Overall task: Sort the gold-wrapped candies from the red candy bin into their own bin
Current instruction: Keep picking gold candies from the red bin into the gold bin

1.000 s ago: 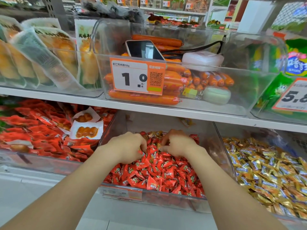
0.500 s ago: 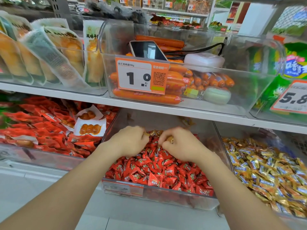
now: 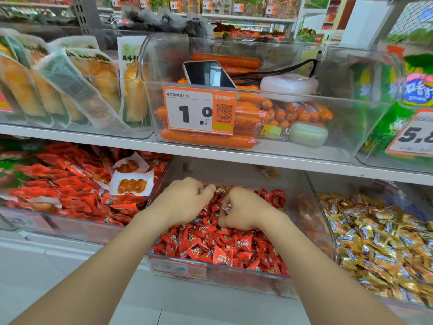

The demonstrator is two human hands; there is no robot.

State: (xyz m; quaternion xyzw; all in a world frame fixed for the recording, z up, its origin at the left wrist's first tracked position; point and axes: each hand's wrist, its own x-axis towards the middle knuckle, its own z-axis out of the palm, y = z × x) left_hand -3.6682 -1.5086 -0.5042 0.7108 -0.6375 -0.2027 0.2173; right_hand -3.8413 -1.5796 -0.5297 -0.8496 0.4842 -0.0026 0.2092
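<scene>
Clear red bin [image 3: 246, 277] full of red candies [image 3: 222, 242]; gold candies [image 3: 222, 189] mixed in at back. Gold bin [image 3: 346, 184] adjacent right, heaped with gold wrappers.

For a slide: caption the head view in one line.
Left hand and right hand pinch gold candies in the red bin, gold bin alongside.

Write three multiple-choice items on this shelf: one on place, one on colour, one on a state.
1. The gold candy bin stands where, from the red candy bin? A left B right C above
2. The price tag on the sausage bin is framed in: A orange B blue C black
3. The right hand: A lies flat B pinches a gold-wrapped candy C holds a phone
Answers: B, it adjoins that bin's right side; A, orange border shows; B, fingers curl round the wrapper.
</scene>
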